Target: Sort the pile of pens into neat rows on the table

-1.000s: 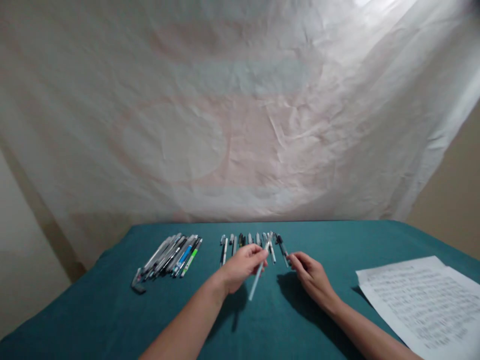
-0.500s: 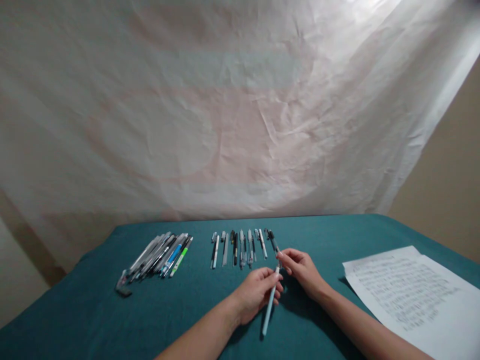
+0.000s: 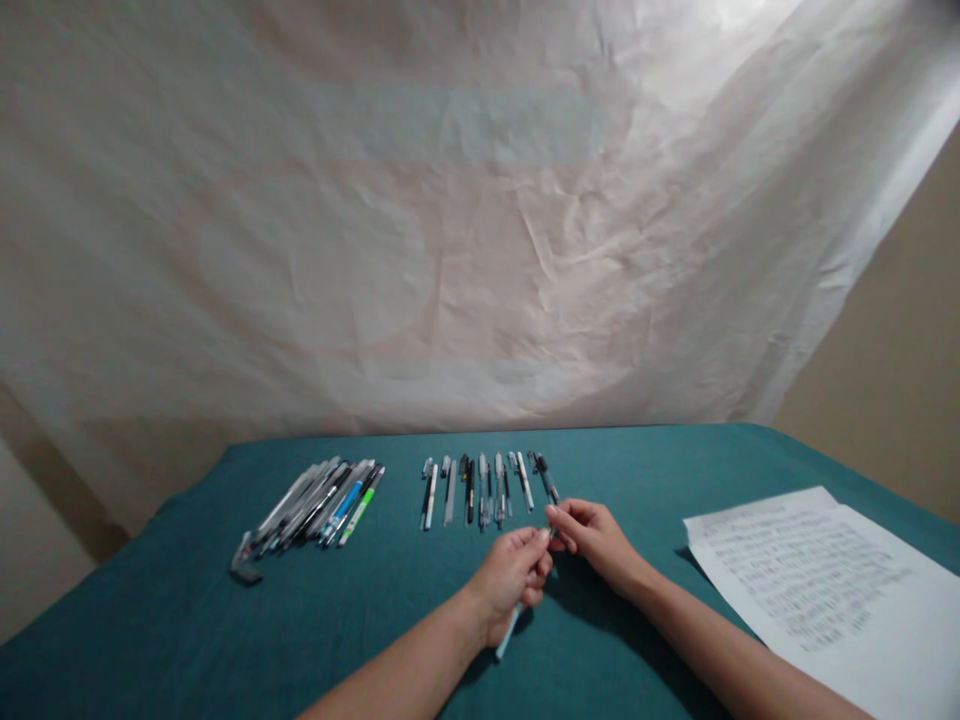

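Observation:
A pale blue pen [image 3: 509,632] slants through my left hand [image 3: 508,585], which is closed around its barrel. Its rear end sticks out below my fingers toward the near side. At the pen's front end, the fingertips of my right hand [image 3: 598,537] are pinched together, close against my left fingers. The tip itself is mostly hidden by the fingers. Just beyond my right hand lies a dark pen [image 3: 548,478], at the right end of a row of pens taken apart [image 3: 469,492], with caps, barrels and thin refills side by side.
To the left is a pile of pens [image 3: 319,505], with a green-and-white pen [image 3: 362,515] at its right side and a dark clip-like piece [image 3: 244,565] at its near end. Handwritten paper sheets [image 3: 825,580] lie on the right of the green tablecloth [image 3: 337,640].
My left hand has turned the pen, so its rear end has swung left and more of the barrel is covered. My right fingers have come down onto its front end.

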Demonstrator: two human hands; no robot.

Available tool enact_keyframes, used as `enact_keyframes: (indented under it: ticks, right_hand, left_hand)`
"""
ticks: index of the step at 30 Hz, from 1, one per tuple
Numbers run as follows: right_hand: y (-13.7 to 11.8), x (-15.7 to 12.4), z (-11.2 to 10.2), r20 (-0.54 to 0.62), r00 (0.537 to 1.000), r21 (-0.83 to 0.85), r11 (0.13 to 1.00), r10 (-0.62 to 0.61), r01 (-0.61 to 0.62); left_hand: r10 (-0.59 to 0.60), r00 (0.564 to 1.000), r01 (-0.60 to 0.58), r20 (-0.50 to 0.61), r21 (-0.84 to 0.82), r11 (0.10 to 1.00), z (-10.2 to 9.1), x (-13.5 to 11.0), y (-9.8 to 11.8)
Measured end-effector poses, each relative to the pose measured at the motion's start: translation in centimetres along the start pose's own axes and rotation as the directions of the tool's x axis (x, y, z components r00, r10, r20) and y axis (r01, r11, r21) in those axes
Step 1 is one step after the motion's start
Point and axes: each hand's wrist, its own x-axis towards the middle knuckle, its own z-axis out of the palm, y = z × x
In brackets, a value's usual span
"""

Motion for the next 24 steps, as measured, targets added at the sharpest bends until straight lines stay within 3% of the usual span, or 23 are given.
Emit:
enact_keyframes:
  ticks: [15,20,24]
  right_hand:
    - [0.1,0.0,0.1,-0.065,0.997,0.049,0.998,0.03,-0.027]
    - [0.3,1.9,-2.0,-0.18,0.98,0.079,0.994,0.086,-0.073]
    - [0.6,5.5,-4.5,-0.168,0.983,-0.122,0.989,0.067,-0.089]
  left_hand:
    - [-0.022,0.996,0.032,-0.088,0.106,0.994,0.2,-0.1,-0.2]
    - [-0.014,0.997,0.013,-0.079,-0.018,1.0,-0.3,0.2,-0.6]
    - [-0.024,0.998,0.02,-0.056,-0.059,0.998,-0.7,0.5,-0.6]
